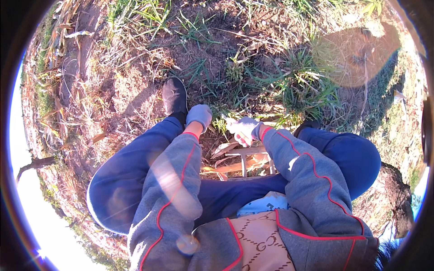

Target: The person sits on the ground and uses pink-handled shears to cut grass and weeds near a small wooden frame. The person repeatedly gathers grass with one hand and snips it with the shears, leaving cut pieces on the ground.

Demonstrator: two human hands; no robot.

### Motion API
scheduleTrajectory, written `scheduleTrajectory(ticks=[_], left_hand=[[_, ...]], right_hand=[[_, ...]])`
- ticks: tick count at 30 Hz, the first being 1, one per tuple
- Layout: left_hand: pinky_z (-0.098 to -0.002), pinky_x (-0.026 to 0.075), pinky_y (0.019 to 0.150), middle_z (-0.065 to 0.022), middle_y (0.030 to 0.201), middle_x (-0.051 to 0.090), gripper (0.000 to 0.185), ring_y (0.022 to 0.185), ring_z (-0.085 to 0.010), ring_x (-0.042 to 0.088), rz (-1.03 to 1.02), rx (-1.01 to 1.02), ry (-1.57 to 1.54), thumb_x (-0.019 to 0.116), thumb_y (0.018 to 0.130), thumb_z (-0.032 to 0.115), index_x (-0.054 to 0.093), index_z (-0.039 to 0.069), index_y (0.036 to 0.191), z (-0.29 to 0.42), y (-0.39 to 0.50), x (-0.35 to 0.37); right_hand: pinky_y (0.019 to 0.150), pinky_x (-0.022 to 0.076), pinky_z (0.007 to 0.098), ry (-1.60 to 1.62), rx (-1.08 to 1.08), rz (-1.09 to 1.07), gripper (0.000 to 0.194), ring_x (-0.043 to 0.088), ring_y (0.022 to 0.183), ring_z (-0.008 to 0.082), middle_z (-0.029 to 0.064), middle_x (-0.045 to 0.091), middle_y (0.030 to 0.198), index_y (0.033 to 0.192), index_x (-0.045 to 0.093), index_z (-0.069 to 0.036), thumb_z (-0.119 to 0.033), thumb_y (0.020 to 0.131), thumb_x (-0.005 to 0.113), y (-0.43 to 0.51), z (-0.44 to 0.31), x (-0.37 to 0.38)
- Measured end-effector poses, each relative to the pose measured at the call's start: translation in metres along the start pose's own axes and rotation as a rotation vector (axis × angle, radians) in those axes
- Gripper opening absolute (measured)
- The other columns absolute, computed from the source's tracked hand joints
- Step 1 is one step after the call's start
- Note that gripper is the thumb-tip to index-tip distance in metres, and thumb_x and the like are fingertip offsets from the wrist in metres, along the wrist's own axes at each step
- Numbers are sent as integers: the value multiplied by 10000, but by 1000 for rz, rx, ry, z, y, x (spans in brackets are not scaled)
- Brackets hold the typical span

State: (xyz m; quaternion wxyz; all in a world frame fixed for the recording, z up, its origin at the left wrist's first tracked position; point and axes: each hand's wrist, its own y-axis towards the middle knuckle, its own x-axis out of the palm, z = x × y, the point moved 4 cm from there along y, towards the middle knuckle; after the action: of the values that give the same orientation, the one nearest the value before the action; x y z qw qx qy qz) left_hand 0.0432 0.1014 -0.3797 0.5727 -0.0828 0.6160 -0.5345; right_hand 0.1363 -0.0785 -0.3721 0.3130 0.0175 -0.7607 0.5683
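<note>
My left hand (199, 117), in a light grey glove, is curled beside the black shoe (175, 96), at the edge of some green grass. Its fingers are turned away, so what they hold is hidden. My right hand (244, 130) wears a similar glove with pink on the fingers. It is bent inward over dry husk-like leaves (225, 149), and I cannot make out whether anything is in it. A gap separates the hands, with short green blades (220, 123) between them. Both hands are low, between my spread knees.
A wooden frame with slats (244, 157) lies below my right hand, between my legs. Grass clumps (301, 84) grow from the soil ahead. Dry stalks (64, 27) lie at far left, with a dark branch (37, 164) lower down. A large brown lump (390, 196) is beside my right knee (356, 162).
</note>
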Motion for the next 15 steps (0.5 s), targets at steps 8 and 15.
scheduleTrajectory(ticks=[8,15], left_hand=[[-422,490,857,-149,1027,667,261,983,-341,622,365,-126,-240,565,813,167,667,160,1053,-14,-1,-13],[-411,467,914,-171,1152,630,369,1064,-346,593,32,-72,-192,561,810,204,620,161,1172,-1,-8,-16]], right_hand=[[310,401,285,-420,-93,69,622,515,361,152,51,556,528,1478,269,-265,-403,937,541,-12,-7,2],[317,393,326,-373,-125,165,459,510,362,210,96,542,522,1203,533,-85,-442,917,562,-8,-6,2]])
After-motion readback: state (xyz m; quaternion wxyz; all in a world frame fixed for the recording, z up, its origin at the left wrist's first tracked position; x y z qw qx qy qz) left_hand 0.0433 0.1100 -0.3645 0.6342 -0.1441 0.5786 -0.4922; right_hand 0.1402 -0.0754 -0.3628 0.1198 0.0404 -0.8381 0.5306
